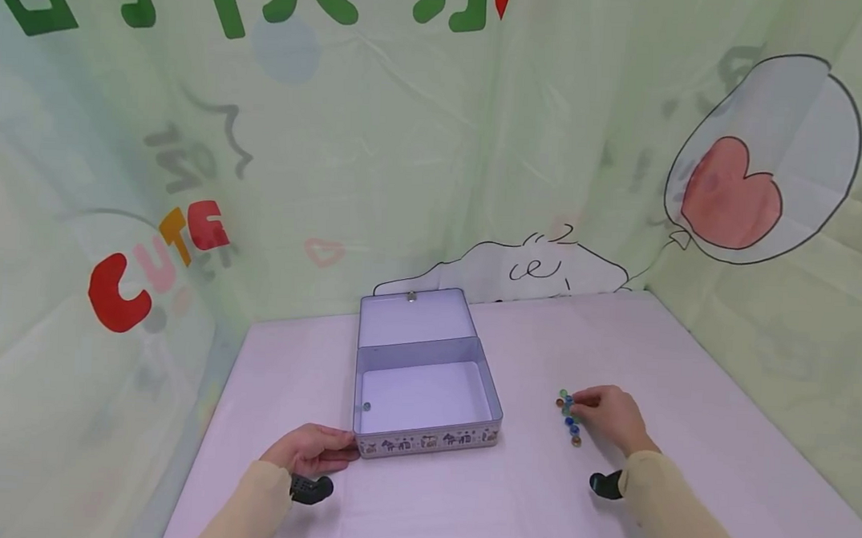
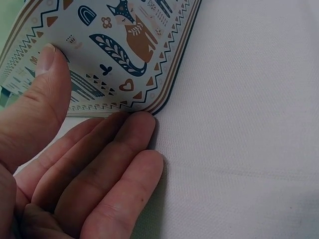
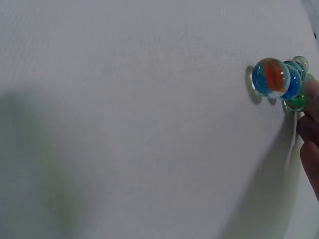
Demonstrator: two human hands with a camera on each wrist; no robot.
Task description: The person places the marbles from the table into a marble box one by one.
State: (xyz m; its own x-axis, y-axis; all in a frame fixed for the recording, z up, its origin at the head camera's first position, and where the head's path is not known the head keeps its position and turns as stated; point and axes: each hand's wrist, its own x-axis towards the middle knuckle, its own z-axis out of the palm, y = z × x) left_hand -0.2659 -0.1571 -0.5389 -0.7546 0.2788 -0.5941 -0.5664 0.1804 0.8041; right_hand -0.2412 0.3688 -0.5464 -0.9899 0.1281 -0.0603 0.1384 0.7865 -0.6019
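An open tin box [image 1: 428, 345] stands mid-table with its lid [image 1: 413, 316] tilted back; one marble [image 1: 366, 407] lies inside at the left. My left hand [image 1: 312, 448] rests at the box's front left corner. Close up, its thumb [image 2: 47, 74] presses the patterned box wall [image 2: 119, 45] while the fingers [image 2: 124, 144] lie straight on the cloth against the corner. To the right of the box my right hand [image 1: 607, 415] has its fingertips [image 3: 310, 132] curled at a short row of glass marbles [image 1: 570, 419], pinching a green marble [image 3: 297, 102] beside a blue-and-orange marble [image 3: 271, 77].
The table [image 1: 686, 392] wears a pale pink cloth and is walled by a green printed curtain [image 1: 408, 139] at the back and both sides. A dark wrist strap [image 1: 311, 488] shows on each forearm.
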